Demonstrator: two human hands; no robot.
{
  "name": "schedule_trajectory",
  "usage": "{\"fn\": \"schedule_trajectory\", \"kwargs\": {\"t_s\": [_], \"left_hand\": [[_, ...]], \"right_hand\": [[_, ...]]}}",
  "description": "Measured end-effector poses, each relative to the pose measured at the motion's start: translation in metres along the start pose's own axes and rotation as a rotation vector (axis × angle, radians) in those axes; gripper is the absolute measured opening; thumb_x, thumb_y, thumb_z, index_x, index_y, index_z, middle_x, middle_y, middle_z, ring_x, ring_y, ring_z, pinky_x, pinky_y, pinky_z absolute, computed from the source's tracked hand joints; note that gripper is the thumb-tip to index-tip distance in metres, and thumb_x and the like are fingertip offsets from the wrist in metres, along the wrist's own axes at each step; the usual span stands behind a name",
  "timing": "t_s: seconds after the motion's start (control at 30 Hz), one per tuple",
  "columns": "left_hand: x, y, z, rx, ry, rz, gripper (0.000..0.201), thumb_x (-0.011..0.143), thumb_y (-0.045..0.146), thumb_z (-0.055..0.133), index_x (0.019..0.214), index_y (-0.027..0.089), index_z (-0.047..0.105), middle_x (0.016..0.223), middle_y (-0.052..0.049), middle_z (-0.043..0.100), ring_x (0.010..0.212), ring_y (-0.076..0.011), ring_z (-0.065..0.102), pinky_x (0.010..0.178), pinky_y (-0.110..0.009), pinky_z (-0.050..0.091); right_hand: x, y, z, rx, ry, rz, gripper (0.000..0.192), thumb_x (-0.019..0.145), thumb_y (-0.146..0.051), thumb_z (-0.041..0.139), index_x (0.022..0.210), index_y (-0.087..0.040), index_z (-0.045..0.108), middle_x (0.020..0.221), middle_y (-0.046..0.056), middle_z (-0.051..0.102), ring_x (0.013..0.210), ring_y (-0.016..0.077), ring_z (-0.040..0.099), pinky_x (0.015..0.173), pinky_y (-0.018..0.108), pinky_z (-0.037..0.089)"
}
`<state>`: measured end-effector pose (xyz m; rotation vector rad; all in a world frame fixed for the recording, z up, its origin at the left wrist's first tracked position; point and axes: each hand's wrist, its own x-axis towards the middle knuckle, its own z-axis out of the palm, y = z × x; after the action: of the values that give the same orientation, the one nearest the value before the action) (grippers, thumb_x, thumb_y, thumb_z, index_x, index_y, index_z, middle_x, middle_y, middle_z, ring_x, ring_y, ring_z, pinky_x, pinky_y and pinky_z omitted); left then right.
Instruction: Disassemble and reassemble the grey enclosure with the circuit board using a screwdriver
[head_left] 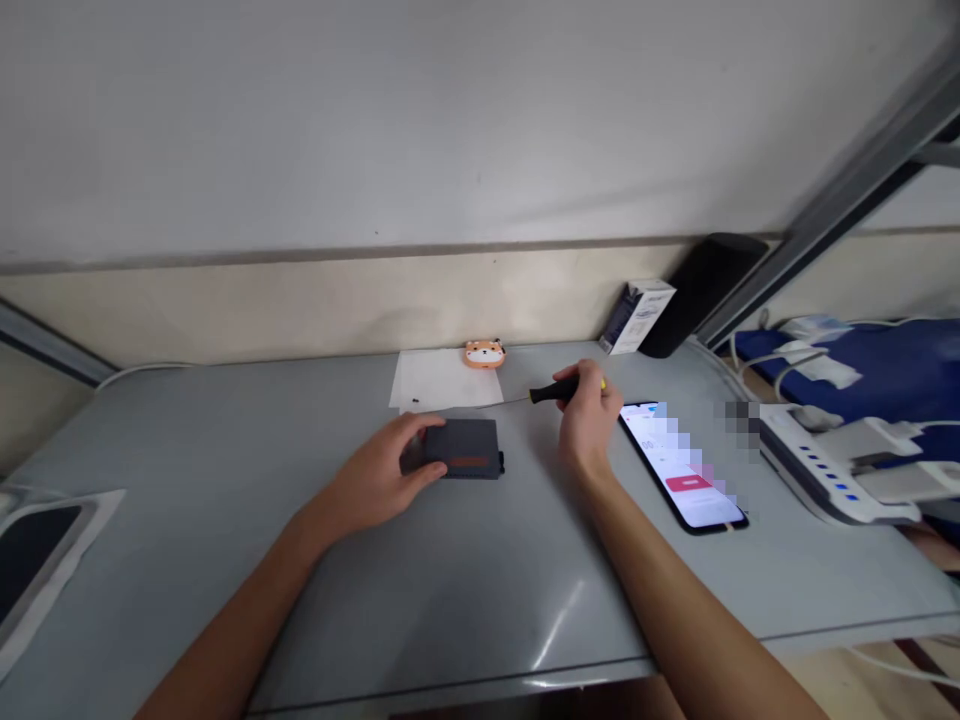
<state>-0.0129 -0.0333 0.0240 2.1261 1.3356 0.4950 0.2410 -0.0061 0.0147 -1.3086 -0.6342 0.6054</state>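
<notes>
**Steadying the dark box, screwdriver in hand**

My left hand lies curled over the left end of the dark box, pinning it flat mid-tabletop. My right hand is closed around the screwdriver, its thin shaft aimed left, above the white sheet. Best I press the box firmly and bring the tip in square. Any screws are too small to see, and the phone screen is blurred

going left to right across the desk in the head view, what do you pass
framed dark screen → left hand → dark flat box → screwdriver → right hand → lit phone → white power strip
</notes>
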Motion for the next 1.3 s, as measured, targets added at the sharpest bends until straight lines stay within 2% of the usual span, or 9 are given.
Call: {"fn": "schedule_trajectory", "kwargs": {"t_s": [0.1,0.2,0.43,0.67,0.77,0.93,1.03,1.17,1.3], "left_hand": [[0.004,-0.008,-0.003,-0.083,-0.027,0.069,0.037,0.098,0.036,0.054,0.133,0.029,0.067,0.132,-0.007,0.071,0.115,-0.0266,0.068,0.1,-0.041,0.056],[0.01,-0.015,0.001,-0.138,0.001,0.083,0.037,0.102,0.031,0.045,0.129,0.029,0.072,0.134,-0.007,0.073,0.125,-0.0265,0.066,0.11,-0.045,0.052],[0.023,-0.022,0.02,-0.18,0.216,0.044,0.035,0.104,0.037,0.044,0.112,0.025,0.076,0.117,-0.007,0.079,0.111,-0.0253,0.072,0.102,-0.044,0.057],[0.027,-0.018,0.022,-0.251,0.329,-0.065,0.031,0.097,0.046,0.055,0.108,0.023,0.073,0.104,-0.005,0.079,0.086,-0.0213,0.072,0.079,-0.034,0.059],[0.024,-0.015,0.024,-0.246,0.333,-0.045,0.032,0.094,0.047,0.058,0.11,0.023,0.072,0.105,-0.006,0.077,0.086,-0.0212,0.071,0.079,-0.034,0.059],[0.016,-0.01,0.023,-0.176,0.29,0.051,0.028,0.09,0.037,0.063,0.112,0.023,0.071,0.11,-0.006,0.073,0.094,-0.0214,0.068,0.089,-0.037,0.058],[0.014,-0.01,0.021,-0.129,0.221,0.07,0.022,0.09,0.029,0.062,0.109,0.024,0.071,0.105,-0.005,0.071,0.089,-0.0201,0.065,0.081,-0.034,0.058],[0.014,-0.012,0.023,-0.137,0.188,0.045,0.024,0.094,0.032,0.059,0.113,0.024,0.07,0.104,-0.005,0.068,0.085,-0.0198,0.064,0.07,-0.031,0.056],[0.015,-0.013,0.026,-0.1,0.229,0.081,0.024,0.094,0.03,0.057,0.113,0.024,0.07,0.109,-0.005,0.072,0.094,-0.0214,0.065,0.088,-0.037,0.056]], "right_hand": [[0.004,0.0,-0.002,-0.042,-0.022,-0.036,0.037,0.081,-0.05,0.051,0.058,-0.022,0.06,0.056,-0.003,0.046,0.056,0.0131,0.042,0.055,0.029,0.033],[0.003,0.0,-0.001,-0.094,-0.093,-0.102,0.036,0.079,-0.047,0.049,0.053,-0.023,0.055,0.054,-0.003,0.043,0.056,0.0135,0.042,0.055,0.03,0.033],[-0.01,-0.001,0.002,-0.126,-0.259,-0.157,0.035,0.082,-0.044,0.047,0.054,-0.023,0.054,0.055,-0.003,0.046,0.058,0.014,0.044,0.056,0.029,0.034],[-0.011,-0.004,0.0,-0.108,-0.276,-0.233,0.034,0.087,-0.04,0.048,0.058,-0.023,0.054,0.057,-0.003,0.049,0.06,0.0141,0.046,0.059,0.029,0.036],[-0.014,-0.005,0.0,-0.117,-0.292,-0.238,0.034,0.087,-0.039,0.047,0.057,-0.023,0.052,0.057,-0.003,0.048,0.059,0.0141,0.046,0.058,0.029,0.036],[-0.016,-0.006,-0.002,-0.109,-0.3,-0.266,0.034,0.088,-0.035,0.046,0.056,-0.024,0.051,0.055,-0.003,0.046,0.056,0.0142,0.045,0.058,0.03,0.034],[-0.016,-0.006,-0.002,-0.108,-0.331,-0.276,0.034,0.085,-0.034,0.047,0.053,-0.024,0.049,0.052,-0.004,0.043,0.054,0.0141,0.042,0.056,0.03,0.033],[-0.023,-0.01,0.0,-0.031,-0.455,-0.269,0.032,0.079,-0.034,0.046,0.049,-0.024,0.048,0.05,-0.003,0.042,0.054,0.0138,0.042,0.055,0.029,0.032],[-0.032,-0.015,0.002,-0.03,-0.555,-0.237,0.034,0.079,-0.037,0.048,0.048,-0.024,0.05,0.05,-0.003,0.044,0.052,0.0128,0.041,0.055,0.029,0.034]]}}
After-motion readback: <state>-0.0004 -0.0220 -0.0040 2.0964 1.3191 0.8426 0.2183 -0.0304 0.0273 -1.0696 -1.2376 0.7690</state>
